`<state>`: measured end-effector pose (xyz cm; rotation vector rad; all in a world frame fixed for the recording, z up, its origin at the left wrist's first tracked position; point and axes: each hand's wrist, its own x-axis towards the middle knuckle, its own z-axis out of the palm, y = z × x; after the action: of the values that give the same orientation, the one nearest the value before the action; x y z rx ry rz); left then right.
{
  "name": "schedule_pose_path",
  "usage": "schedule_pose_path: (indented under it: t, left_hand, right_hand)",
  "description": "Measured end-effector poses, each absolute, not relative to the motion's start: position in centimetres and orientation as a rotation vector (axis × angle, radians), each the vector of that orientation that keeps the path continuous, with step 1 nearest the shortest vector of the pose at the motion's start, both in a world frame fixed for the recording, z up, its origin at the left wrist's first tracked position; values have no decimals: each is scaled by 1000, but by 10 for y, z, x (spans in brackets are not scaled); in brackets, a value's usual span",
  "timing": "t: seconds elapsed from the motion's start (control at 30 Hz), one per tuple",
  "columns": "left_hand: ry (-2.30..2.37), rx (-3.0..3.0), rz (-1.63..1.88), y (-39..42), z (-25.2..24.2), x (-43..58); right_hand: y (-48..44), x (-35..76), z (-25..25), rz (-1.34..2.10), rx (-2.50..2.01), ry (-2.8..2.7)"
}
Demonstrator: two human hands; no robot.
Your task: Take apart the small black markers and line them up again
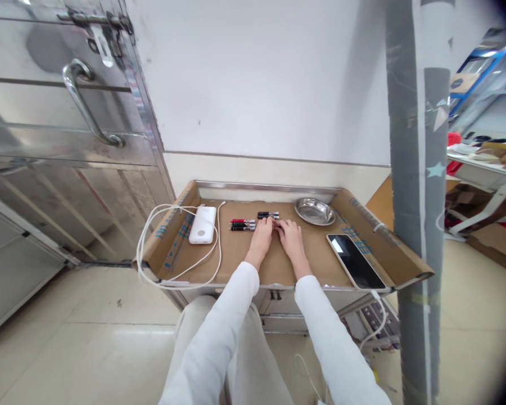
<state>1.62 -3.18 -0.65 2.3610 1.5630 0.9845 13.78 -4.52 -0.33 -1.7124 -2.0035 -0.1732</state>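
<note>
The black pens lie just beyond the fingertips. A row of capped pens, red and black, lies just left of the left hand. It meets the right hand fingertip to fingertip, curled over something too small to make out, so I cannot tell whether either grip is closed. The pens are smooth, round plastic barrels, and a nudging knuckle could roll them across the flat, matte cardboard. Further left of the grip sits a glossy, rounded white power bank. To the right are a shallow polished steel dish and a dark glass tablet. The tablet is near the table's front edge, where a sleeve might sweep it off.
</note>
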Motion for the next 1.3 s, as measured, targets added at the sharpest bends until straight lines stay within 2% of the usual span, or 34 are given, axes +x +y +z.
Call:
schedule_pose_path:
  t: [0.23,0.43,0.97,1.3]
  left_hand:
    - [1478,2254,1103,-32,-5,13]
    - [1807,2384,996,-37,-7,16]
    - [1735,2673,770,-42,-1,20]
    - [2004,2371,1013,-62,8,1]
  right_hand:
    - [-42,138,-5,-190,-1689,-2027]
    - [-45,134,2,-239,-1685,-1965]
    - [-43,139,2,-199,-1686,-1748]
    - [-51,141,4,25,-1517,-1674]
